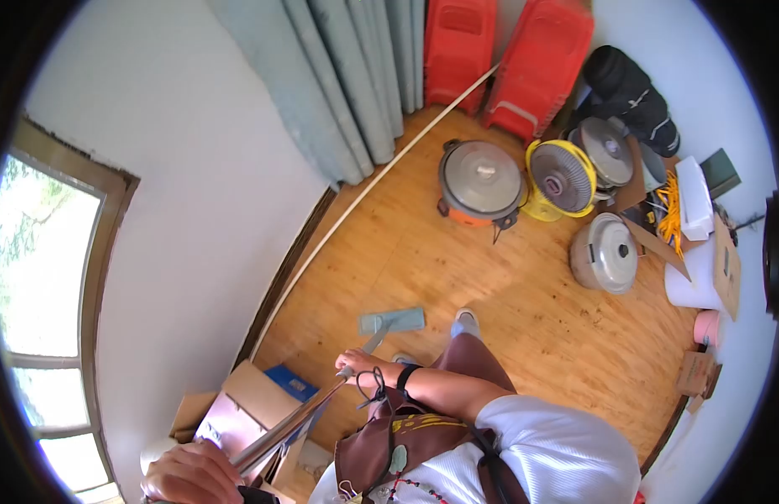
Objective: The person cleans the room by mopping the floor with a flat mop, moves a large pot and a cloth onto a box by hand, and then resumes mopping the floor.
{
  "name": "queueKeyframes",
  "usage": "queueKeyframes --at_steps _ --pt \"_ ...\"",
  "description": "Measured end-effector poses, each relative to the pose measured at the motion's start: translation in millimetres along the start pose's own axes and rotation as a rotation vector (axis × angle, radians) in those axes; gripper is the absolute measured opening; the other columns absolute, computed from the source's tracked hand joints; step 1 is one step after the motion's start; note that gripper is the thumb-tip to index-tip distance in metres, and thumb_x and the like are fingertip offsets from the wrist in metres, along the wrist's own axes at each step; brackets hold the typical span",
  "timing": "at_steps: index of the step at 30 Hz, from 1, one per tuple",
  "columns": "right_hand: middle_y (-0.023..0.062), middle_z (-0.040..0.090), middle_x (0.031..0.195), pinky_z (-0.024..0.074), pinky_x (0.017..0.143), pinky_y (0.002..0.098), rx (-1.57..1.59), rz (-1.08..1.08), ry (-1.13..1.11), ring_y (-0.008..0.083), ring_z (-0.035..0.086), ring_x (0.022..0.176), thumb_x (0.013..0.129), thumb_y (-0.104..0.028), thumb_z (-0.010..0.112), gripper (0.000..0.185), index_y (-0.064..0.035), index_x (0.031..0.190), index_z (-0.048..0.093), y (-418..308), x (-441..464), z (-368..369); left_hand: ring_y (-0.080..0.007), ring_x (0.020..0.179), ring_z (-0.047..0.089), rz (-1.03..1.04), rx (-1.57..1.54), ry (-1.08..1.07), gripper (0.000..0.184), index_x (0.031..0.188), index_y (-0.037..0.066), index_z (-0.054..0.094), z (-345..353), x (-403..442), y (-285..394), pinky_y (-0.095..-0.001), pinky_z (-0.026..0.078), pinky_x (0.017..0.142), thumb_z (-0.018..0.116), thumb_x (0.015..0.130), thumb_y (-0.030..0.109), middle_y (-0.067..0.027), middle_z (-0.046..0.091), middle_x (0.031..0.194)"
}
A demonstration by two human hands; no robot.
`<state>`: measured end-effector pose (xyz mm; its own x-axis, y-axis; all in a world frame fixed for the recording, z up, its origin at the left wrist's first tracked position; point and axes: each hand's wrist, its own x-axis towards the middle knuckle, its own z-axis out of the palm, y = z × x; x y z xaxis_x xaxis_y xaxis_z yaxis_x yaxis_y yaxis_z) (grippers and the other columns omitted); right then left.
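A flat mop with a teal head [406, 319] rests on the wooden floor, just ahead of my feet. Its metal pole [293, 417] slants back towards the lower left of the head view. Around the lower part of the pole my right hand [356, 364] is closed, a black band on its wrist. My left hand [190, 473] grips the upper end of the pole, close to the bottom left corner. A brown apron [373, 449] covers my front over a white shirt.
An open cardboard box [259, 395] stands beside the pole at the left wall. Ahead are an electric pan [484, 181], a yellow fan [563, 178] and a lidded pot [606, 252]. Red plastic chairs [541, 71] and a curtain [339, 92] stand behind. A white pipe [360, 197] follows the wall.
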<state>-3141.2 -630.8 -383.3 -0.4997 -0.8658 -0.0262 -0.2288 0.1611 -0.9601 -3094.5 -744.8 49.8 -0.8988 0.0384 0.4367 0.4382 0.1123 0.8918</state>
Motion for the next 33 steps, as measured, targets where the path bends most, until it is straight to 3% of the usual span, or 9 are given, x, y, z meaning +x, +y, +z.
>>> queueKeyframes --at_steps 3,7,10,12,15,19,26,29,33 --pt "0.0193 0.054 0.102 0.0423 0.081 0.0431 -0.335 -0.018 0.114 0.0359 0.050 0.097 0.068 -0.021 0.071 0.049 -0.0029 0.108 0.048 -5.3 -10.0 -47.0 -0.0103 0.036 0.045 0.042 0.094 0.243 0.024 0.071 0.007 0.046 5.6 6.0 -11.2 -0.0253 0.040 0.043 0.063 0.084 0.018 -0.0004 0.044 0.042" --pt "0.0269 0.053 0.111 0.0430 0.089 0.0432 -0.204 0.372 0.191 0.0383 0.052 0.104 0.068 -0.021 0.068 0.057 0.0024 0.117 0.048 29.9 -48.0 -142.7 -0.0070 0.033 0.033 0.071 0.214 0.414 0.022 0.074 0.011 0.042 -3.4 33.2 -32.7 -0.0226 0.031 0.045 0.056 0.088 0.021 0.0024 0.038 0.043" --pt "0.0245 0.060 0.081 0.0464 0.064 0.0430 -0.151 0.358 0.364 0.0387 0.059 0.074 0.070 -0.026 0.066 0.033 0.0035 0.082 0.058 99.9 -107.5 -232.9 -0.0062 0.035 0.031 0.087 0.218 0.394 0.022 0.074 0.011 0.040 -3.0 59.4 -41.4 -0.0230 0.030 0.048 0.054 0.088 0.019 0.0027 0.035 0.044" --pt "0.0201 0.055 0.065 0.0432 0.057 0.0433 -0.162 0.587 0.365 0.0334 0.057 0.062 0.071 -0.027 0.063 0.028 -0.0007 0.067 0.054 122.2 -148.0 -299.9 -0.0060 0.035 0.030 0.104 0.260 0.432 0.023 0.074 0.011 0.039 10.2 79.7 -46.5 -0.0232 0.030 0.049 0.054 0.088 0.020 0.0029 0.035 0.044" --pt "0.0104 0.058 0.062 0.0455 0.049 0.0344 0.084 0.842 0.542 0.0186 0.059 0.053 0.073 -0.019 0.063 0.020 -0.0019 0.065 0.058 150.0 -201.9 -383.3 -0.0061 0.037 0.026 0.104 0.337 0.479 0.026 0.071 0.012 0.036 39.5 119.7 -52.9 -0.0244 0.028 0.050 0.054 0.089 0.021 0.0031 0.031 0.044" --pt "0.0087 0.059 0.063 0.0434 0.041 0.0310 0.245 1.130 0.758 0.0183 0.057 0.047 0.079 -0.011 0.058 0.008 -0.0026 0.080 0.060 174.2 -241.8 -470.9 -0.0075 0.043 0.024 0.078 0.451 0.641 0.030 0.067 0.012 0.036 60.8 160.5 -60.1 -0.0275 0.026 0.055 0.052 0.089 0.022 0.0021 0.028 0.048" --pt "0.0085 0.058 0.062 0.0454 0.041 0.0318 0.429 1.036 0.794 0.0174 0.057 0.047 0.081 -0.009 0.056 0.009 -0.0019 0.084 0.059 195.1 -188.4 -529.8 -0.0081 0.049 0.025 0.080 0.534 0.765 0.030 0.066 0.012 0.035 43.6 188.2 -86.7 -0.0298 0.027 0.059 0.051 0.090 0.020 0.0016 0.028 0.051" --pt "0.0071 0.059 0.062 0.0488 0.045 0.0289 0.249 1.098 0.595 0.0155 0.057 0.050 0.083 -0.014 0.055 0.012 -0.0039 0.087 0.059 197.8 -130.8 -530.0 -0.0085 0.049 0.025 0.079 0.469 0.794 0.028 0.067 0.012 0.037 28.9 199.3 -117.1 -0.0292 0.028 0.060 0.053 0.088 0.018 0.0022 0.027 0.052" --pt "0.0062 0.060 0.065 0.0487 0.046 0.0285 0.277 0.956 0.433 0.0146 0.058 0.053 0.082 -0.014 0.057 0.012 -0.0038 0.087 0.061 177.7 -74.4 -520.8 -0.0079 0.049 0.026 0.130 0.413 0.797 0.025 0.068 0.011 0.039 0.7 215.1 -130.2 -0.0287 0.028 0.059 0.053 0.089 0.017 0.0023 0.028 0.052"
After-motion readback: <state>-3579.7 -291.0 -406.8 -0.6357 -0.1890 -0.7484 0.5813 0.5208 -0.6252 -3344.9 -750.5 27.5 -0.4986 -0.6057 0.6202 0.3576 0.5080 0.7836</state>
